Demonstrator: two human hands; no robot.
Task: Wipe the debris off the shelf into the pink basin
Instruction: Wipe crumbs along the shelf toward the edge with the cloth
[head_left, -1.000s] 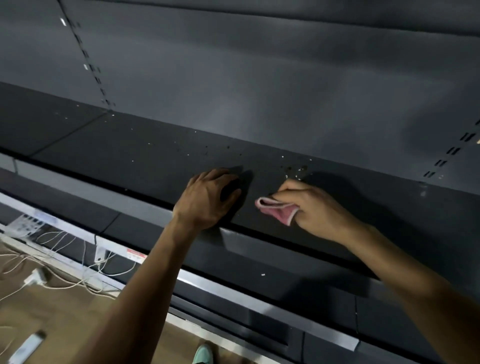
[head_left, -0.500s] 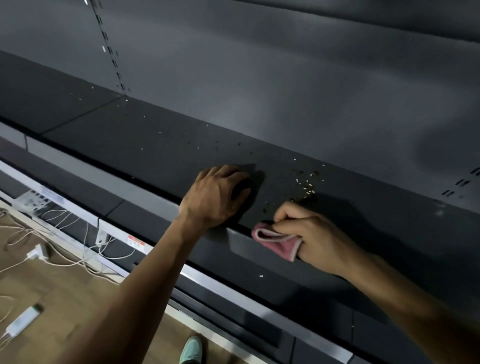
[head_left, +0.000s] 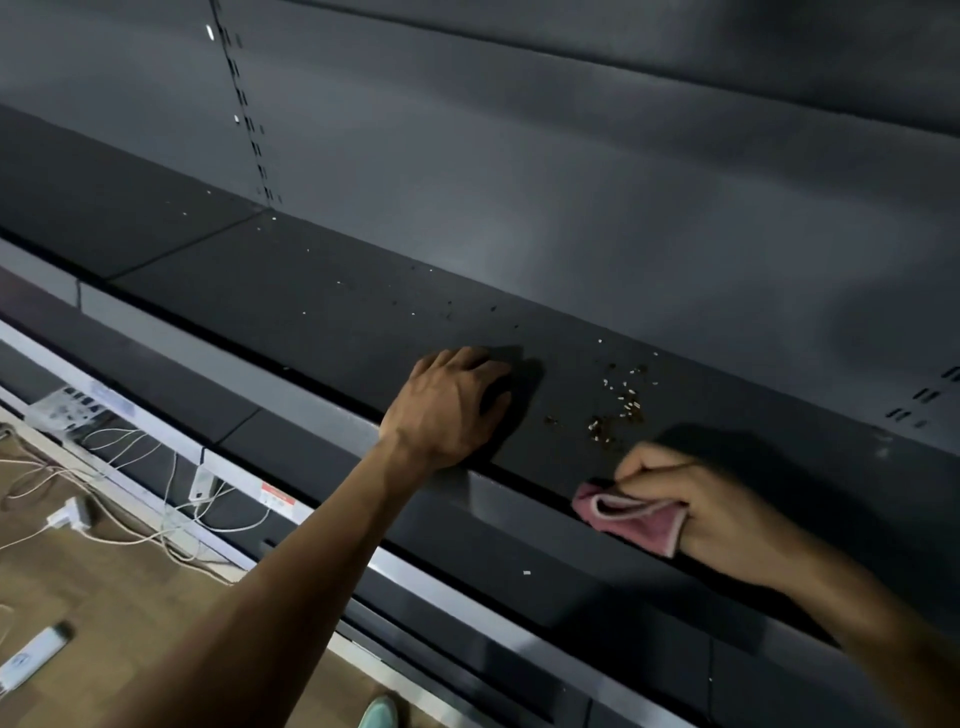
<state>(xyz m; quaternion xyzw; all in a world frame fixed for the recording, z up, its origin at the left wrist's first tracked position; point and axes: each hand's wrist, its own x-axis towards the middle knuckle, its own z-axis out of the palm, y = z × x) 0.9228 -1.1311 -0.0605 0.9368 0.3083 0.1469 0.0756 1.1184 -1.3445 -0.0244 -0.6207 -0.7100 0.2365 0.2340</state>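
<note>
Debris (head_left: 621, 402), pale-and-brown crumb cluster, on dark grey metal shelf (head_left: 311, 312), just behind folded pink cloth (head_left: 631, 522) gripped in right hand (head_left: 727, 519). Left hand (head_left: 452, 405) resting on shelf, empty. Pink basin out of view. Press cloth flat; sweep crumbs toward front edge.

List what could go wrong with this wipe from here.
1. No pink basin shows below the edge of the shelf, so debris pulled forward by the pink cloth in the right hand may drop onto the lower shelf.
2. Scattered specks beyond the left hand may get missed.
</note>
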